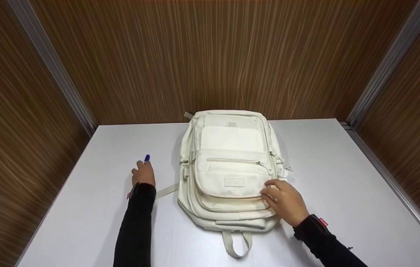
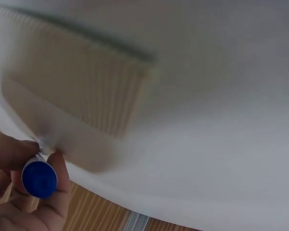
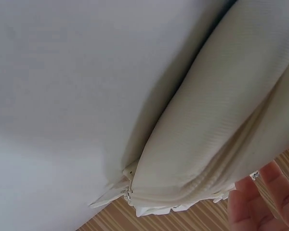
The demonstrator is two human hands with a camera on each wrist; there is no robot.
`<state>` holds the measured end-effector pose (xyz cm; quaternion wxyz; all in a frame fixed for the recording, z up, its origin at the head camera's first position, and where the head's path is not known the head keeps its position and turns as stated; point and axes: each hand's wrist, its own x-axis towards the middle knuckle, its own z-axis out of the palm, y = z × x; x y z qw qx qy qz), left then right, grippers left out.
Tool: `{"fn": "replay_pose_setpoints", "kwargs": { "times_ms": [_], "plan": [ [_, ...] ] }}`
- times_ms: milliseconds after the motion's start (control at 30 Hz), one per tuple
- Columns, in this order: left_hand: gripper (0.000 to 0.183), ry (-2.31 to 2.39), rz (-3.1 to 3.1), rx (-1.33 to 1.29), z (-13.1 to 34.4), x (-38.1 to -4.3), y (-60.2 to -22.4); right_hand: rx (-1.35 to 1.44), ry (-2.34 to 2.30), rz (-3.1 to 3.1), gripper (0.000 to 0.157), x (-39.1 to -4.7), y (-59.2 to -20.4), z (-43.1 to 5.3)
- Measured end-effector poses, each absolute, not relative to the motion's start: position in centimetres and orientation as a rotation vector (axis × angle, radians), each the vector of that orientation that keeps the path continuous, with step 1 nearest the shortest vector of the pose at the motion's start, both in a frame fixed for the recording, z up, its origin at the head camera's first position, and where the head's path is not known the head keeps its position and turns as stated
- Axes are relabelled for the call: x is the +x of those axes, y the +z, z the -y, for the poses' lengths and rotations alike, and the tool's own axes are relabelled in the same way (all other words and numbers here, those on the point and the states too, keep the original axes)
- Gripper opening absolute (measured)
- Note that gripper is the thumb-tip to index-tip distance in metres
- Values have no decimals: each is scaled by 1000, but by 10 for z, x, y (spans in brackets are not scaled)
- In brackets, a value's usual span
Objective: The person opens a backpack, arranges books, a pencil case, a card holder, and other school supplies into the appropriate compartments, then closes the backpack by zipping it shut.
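Note:
A cream backpack (image 1: 235,141) lies on the white table with its front up and its top handle (image 1: 228,246) toward me. My left hand (image 1: 144,175), left of the bag, pinches a marker (image 2: 39,179) between thumb and fingers; its blue end shows in both the head and left wrist views. At the bag's lower right, my right hand (image 1: 285,200) rests its fingertips along the edge of the front pocket (image 1: 232,174). In the right wrist view those fingers (image 3: 274,185) are loosely bent beside the bag's side.
A strap (image 1: 167,191) reaches out from the bag's left side toward my left wrist. A zipper pull (image 1: 258,163) lies on the front pocket. Wood-grain panels (image 1: 213,59) enclose the white table (image 1: 343,167) at the back and both sides.

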<state>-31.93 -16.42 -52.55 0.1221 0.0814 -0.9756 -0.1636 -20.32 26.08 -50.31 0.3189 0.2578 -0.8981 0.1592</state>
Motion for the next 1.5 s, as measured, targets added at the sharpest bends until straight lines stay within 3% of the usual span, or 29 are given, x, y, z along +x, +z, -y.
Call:
{"fn": "replay_pose_setpoints", "kwargs": {
  "times_ms": [533,833,1500],
  "plan": [
    [25,-336,2754,57,168,-301,-525,731,435,2332,18,-213,-485,-259],
    [12,-355,2636,-100,155,-280,-519,724,447,2276,18,-219,-469,-259],
    [27,-195,2414,-505,113,-226,-510,571,599,2237,8,-230,-430,-255]
  ]
}}
